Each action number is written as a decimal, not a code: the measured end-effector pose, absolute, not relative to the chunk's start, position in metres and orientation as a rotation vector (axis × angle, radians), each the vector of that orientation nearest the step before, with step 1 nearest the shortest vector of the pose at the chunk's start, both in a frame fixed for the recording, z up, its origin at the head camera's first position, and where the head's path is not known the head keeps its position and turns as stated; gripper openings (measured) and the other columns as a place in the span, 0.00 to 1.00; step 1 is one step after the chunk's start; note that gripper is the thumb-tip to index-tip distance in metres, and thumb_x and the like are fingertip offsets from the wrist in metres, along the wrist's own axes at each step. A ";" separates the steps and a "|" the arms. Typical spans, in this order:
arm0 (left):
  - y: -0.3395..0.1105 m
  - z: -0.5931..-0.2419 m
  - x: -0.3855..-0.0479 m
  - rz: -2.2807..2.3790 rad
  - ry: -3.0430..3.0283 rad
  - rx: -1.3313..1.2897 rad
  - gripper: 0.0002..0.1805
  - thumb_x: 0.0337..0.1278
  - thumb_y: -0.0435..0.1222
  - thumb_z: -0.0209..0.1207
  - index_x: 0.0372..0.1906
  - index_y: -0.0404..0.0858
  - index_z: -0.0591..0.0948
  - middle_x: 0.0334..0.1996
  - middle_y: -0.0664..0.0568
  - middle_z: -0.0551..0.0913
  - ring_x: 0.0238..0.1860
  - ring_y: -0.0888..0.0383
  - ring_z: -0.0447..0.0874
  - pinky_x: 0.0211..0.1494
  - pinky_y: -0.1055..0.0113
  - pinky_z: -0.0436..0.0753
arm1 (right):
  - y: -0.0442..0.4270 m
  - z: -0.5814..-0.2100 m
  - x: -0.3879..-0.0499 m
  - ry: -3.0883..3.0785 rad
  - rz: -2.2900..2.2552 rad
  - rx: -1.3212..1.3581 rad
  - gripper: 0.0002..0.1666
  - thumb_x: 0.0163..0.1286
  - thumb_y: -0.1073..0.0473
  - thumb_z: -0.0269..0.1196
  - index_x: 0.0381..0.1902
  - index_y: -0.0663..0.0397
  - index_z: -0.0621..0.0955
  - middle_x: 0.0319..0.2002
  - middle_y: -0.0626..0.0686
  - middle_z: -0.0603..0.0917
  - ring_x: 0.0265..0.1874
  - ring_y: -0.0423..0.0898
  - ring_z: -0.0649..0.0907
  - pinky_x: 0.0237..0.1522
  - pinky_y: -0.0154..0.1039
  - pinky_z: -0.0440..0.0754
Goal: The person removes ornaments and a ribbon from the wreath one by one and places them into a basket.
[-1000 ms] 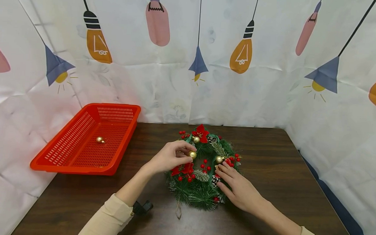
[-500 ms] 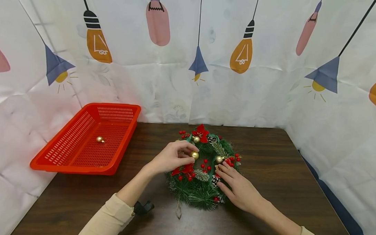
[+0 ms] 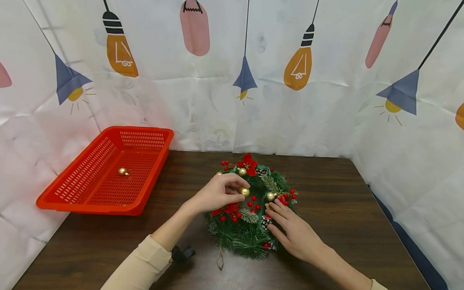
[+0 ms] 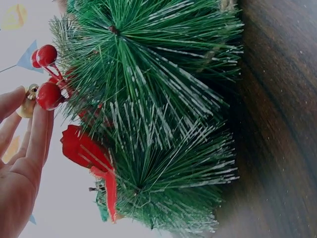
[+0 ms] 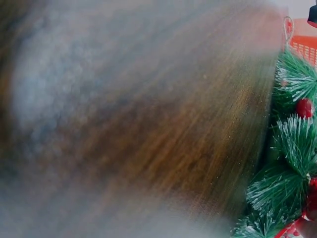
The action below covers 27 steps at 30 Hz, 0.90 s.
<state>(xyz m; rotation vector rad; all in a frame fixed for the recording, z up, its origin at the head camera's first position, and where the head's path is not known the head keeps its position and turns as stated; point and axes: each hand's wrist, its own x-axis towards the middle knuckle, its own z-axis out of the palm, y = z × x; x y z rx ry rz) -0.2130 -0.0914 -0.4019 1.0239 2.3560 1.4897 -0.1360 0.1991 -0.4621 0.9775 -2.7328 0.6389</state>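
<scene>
A green wreath (image 3: 248,241) with red flowers, berries and pinecones lies on the table. Above its middle, my left hand (image 3: 218,193) pinches a small gold ball (image 3: 245,192) between thumb and fingers. The left wrist view shows the same gold ball (image 4: 26,108) at the fingertips of the left hand (image 4: 22,168), beside red berries (image 4: 49,96). My right hand (image 3: 296,234) rests on the wreath's right side with fingers extended, near another gold ball (image 3: 270,196) and a pinecone (image 3: 265,222). In the right wrist view only the wreath's edge (image 5: 294,144) shows, without the hand.
A red basket (image 3: 148,176) stands at the left of the dark wooden table (image 3: 330,191), with a gold ball (image 3: 122,171) inside. A string loop (image 3: 220,260) sticks out from the wreath's front. A patterned cloth (image 3: 210,110) hangs behind the table.
My left hand has moved slightly to the right over the wreath, carrying the gold ball. The right hand and the wreath have stayed in place.
</scene>
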 end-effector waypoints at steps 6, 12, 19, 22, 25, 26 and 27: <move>-0.088 -0.409 -0.216 1.467 2.339 1.025 0.14 0.66 0.31 0.68 0.54 0.43 0.84 0.49 0.56 0.84 0.47 0.62 0.85 0.52 0.64 0.85 | 0.199 -0.462 -0.136 -2.738 0.636 0.979 0.30 0.79 0.48 0.60 0.70 0.61 0.77 0.73 0.60 0.70 0.76 0.56 0.63 0.68 0.57 0.70; -0.084 -0.412 -0.217 1.453 2.333 1.042 0.14 0.65 0.31 0.68 0.54 0.41 0.84 0.50 0.57 0.83 0.46 0.61 0.85 0.51 0.65 0.85 | 0.199 -0.462 -0.136 -2.747 0.643 0.974 0.30 0.79 0.47 0.60 0.70 0.60 0.77 0.73 0.59 0.70 0.76 0.55 0.62 0.68 0.57 0.69; -0.079 -0.410 -0.217 1.453 2.311 1.053 0.14 0.65 0.31 0.68 0.54 0.39 0.84 0.49 0.56 0.83 0.47 0.60 0.85 0.52 0.64 0.85 | 0.198 -0.462 -0.136 -2.746 0.652 0.980 0.30 0.79 0.47 0.60 0.70 0.60 0.77 0.73 0.59 0.70 0.76 0.56 0.62 0.68 0.57 0.69; -0.079 -0.409 -0.218 1.468 2.320 1.046 0.14 0.66 0.32 0.68 0.55 0.40 0.84 0.50 0.56 0.83 0.48 0.60 0.84 0.52 0.64 0.84 | 0.198 -0.461 -0.136 -2.747 0.649 0.980 0.30 0.79 0.47 0.60 0.69 0.60 0.77 0.73 0.59 0.70 0.76 0.55 0.62 0.68 0.57 0.69; -0.078 -0.405 -0.218 1.495 2.323 1.043 0.15 0.66 0.33 0.68 0.55 0.39 0.84 0.51 0.56 0.83 0.49 0.59 0.84 0.53 0.63 0.84 | 0.199 -0.461 -0.136 -2.754 0.641 0.978 0.30 0.79 0.47 0.60 0.69 0.60 0.77 0.73 0.60 0.70 0.76 0.55 0.62 0.68 0.57 0.69; -0.078 -0.404 -0.218 1.503 2.327 1.048 0.15 0.67 0.34 0.67 0.56 0.38 0.84 0.51 0.55 0.83 0.49 0.59 0.84 0.53 0.63 0.84 | 0.199 -0.461 -0.136 -2.756 0.641 0.977 0.30 0.79 0.47 0.60 0.69 0.60 0.77 0.73 0.60 0.70 0.76 0.55 0.62 0.68 0.57 0.69; -0.079 -0.403 -0.218 1.510 2.328 1.052 0.16 0.66 0.34 0.68 0.56 0.37 0.83 0.51 0.55 0.83 0.49 0.59 0.84 0.53 0.62 0.84 | 0.199 -0.461 -0.136 -2.758 0.640 0.976 0.30 0.79 0.47 0.60 0.69 0.60 0.77 0.73 0.60 0.70 0.76 0.55 0.62 0.68 0.57 0.69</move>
